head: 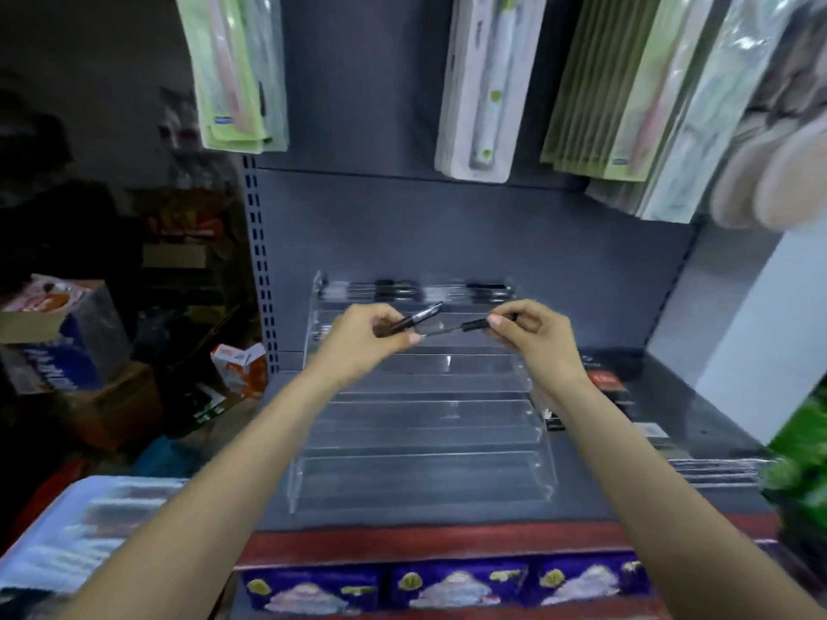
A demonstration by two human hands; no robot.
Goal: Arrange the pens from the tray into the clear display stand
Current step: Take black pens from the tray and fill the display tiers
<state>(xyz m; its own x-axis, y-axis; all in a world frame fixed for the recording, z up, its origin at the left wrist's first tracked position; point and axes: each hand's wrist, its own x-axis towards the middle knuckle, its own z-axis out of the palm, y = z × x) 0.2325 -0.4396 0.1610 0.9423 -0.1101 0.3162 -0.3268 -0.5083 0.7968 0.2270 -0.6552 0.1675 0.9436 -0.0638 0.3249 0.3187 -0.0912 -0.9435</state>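
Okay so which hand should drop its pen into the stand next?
Probably the left hand: its pen points up at the filled top tier of the clear stand. The right hand pinches its pen lower, lying flat.

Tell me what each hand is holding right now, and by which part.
The left hand grips one pen by its lower barrel and pinches an end of a second pen; the right hand pinches that pen's dark end.

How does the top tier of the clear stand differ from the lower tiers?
The top tier already holds pens lying lengthwise in a row; the lower tiers show none. The top tier sits farthest back, above the hands; the lower tiers step down toward the viewer. All are clear plastic troughs of one stand.
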